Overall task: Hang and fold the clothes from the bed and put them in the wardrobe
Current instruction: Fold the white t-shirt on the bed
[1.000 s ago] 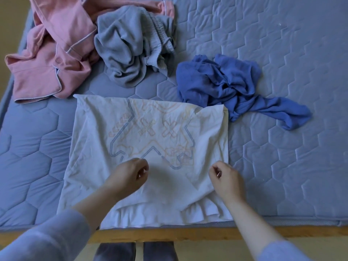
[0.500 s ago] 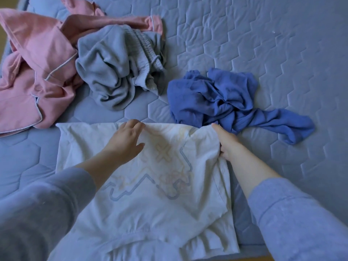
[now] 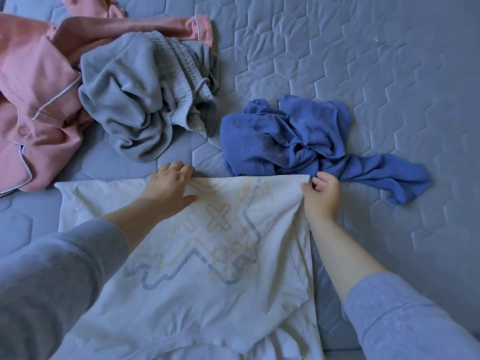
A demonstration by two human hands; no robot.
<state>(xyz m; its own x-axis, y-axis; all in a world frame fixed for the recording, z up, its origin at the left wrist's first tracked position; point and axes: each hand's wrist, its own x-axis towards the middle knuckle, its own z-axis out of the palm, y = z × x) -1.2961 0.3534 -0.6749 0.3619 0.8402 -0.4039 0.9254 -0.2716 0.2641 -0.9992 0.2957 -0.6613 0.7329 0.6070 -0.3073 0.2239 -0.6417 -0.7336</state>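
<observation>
A white T-shirt (image 3: 207, 294) with a faint printed pattern lies flat on the blue quilted bed (image 3: 363, 61), partly folded. My left hand (image 3: 168, 188) grips the shirt's far edge near its middle, fingers curled over the edge. My right hand (image 3: 322, 196) pinches the shirt's far right corner. Beyond the shirt lie three crumpled garments: a pink one (image 3: 33, 100) at the far left, a grey one (image 3: 140, 100) in the middle and a blue one (image 3: 298, 139) just past my right hand.
Bare quilted mattress stretches to the right and far right of the blue garment. My grey sleeves fill the lower corners of the view. No wardrobe or hanger is in view.
Both hands went from the shirt's near part to its far edge and now hold it there. My head leaned forward over the bed, so the wooden bed edge dropped out of view.
</observation>
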